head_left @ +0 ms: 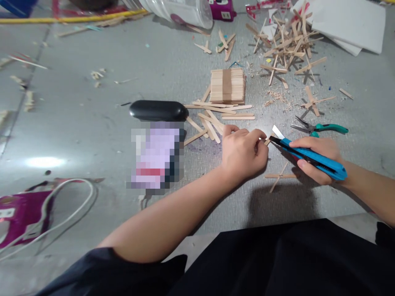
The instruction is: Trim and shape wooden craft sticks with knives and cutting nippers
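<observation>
Trimming step, apparently: just below the banded stick stack point(227, 85), your left hand point(243, 154) pinches a short stick point(267, 141), your right hand point(317, 158) closed round the blue knife point(321, 161), blade at its tip; the next stroke probably needs fingertips clear.

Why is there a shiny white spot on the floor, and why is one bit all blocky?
Head view: the white spot is light glaring off the smooth floor; the blocky patch is pixelated, hiding what's there; the left hand, pinching a stick, and right hand, gripping the knife, cast a dark shadow below them; the left edge looks smeared.
</observation>
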`<state>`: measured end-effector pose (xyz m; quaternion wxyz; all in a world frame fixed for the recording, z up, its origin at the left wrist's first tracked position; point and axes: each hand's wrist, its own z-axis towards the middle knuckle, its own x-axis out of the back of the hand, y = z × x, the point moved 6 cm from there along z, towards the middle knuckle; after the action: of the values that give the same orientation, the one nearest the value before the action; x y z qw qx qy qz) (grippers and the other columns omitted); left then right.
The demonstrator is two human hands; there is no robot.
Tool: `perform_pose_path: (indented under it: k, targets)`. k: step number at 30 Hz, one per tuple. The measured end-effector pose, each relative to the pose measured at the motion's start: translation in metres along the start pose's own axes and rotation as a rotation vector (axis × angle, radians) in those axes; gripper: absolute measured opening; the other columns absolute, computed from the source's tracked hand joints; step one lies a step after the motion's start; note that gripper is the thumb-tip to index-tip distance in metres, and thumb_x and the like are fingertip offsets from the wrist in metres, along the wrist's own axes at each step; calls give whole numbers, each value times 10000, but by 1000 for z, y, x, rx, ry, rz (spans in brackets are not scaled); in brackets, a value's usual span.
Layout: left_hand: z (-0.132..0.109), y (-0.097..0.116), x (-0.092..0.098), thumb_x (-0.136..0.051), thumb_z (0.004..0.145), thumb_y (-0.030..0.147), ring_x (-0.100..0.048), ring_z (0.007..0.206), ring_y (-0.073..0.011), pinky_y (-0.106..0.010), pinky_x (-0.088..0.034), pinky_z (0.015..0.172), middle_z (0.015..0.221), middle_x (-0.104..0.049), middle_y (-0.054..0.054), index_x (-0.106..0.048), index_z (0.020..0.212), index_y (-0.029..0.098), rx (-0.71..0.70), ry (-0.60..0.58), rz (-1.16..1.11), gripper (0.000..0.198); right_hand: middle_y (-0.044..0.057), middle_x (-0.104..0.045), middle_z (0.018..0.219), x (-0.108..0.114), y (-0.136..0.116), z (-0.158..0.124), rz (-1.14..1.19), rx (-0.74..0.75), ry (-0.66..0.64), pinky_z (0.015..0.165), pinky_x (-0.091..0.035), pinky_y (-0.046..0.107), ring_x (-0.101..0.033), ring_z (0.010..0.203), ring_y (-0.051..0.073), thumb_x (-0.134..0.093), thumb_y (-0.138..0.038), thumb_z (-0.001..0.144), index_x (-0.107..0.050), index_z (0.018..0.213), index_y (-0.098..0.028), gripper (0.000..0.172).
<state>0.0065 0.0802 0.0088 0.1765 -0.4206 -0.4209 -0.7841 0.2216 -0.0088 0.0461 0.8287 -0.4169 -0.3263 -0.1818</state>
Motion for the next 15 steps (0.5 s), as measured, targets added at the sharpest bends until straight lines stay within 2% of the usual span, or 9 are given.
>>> perform_pose_path:
  k: [4,7,9,12,13,15]
  targets:
    - [14,-17,3,-616,966,193,-712,793,-230,-546,-532,1059,789,-784,-11,-840,1046,244,96,-20,-141,243,49,-911,1160,-1,1,1,25,-8,-13,784,-720,397,-877,908,254,-680,-333,1115,-742,1470,-292,362]
    - [27,-24,9,-611,1018,224,-766,1007,-266,-564,-504,1129,998,-841,-54,-841,1143,238,-26,-54,-203,262,53,-903,1159,-2,4,0,52,-15,-15,804,-712,395,-874,935,254,-687,-333,1115,-746,1474,-295,366]
    - [32,-27,11,-624,1048,296,-760,1181,-307,-586,-462,1174,1199,-846,-96,-849,1233,238,-137,-122,-204,296,48,-897,1130,-3,6,-1,64,-15,-7,784,-697,393,-860,903,249,-693,-352,1119,-747,1478,-293,367]
    - [29,-31,3,-734,1061,641,-677,1392,-384,-638,-370,1263,1491,-773,-132,-840,1426,295,-300,-323,-149,513,48,-907,1149,-5,9,-4,62,2,13,765,-681,385,-866,899,245,-696,-383,1128,-745,1478,-281,368]
    - [27,-32,1,-744,1039,802,-635,1458,-415,-659,-330,1293,1567,-741,-142,-833,1465,317,-332,-354,-132,652,50,-914,1177,-6,8,-5,57,17,18,764,-681,385,-874,908,246,-694,-402,1132,-744,1481,-281,373]
    - [24,-35,-3,-702,958,1021,-569,1539,-454,-676,-292,1321,1697,-663,-166,-792,1565,351,-375,-380,-137,908,25,-909,1074,-5,9,-7,64,16,81,710,-659,384,-848,812,237,-688,-448,1135,-760,1463,-293,370]
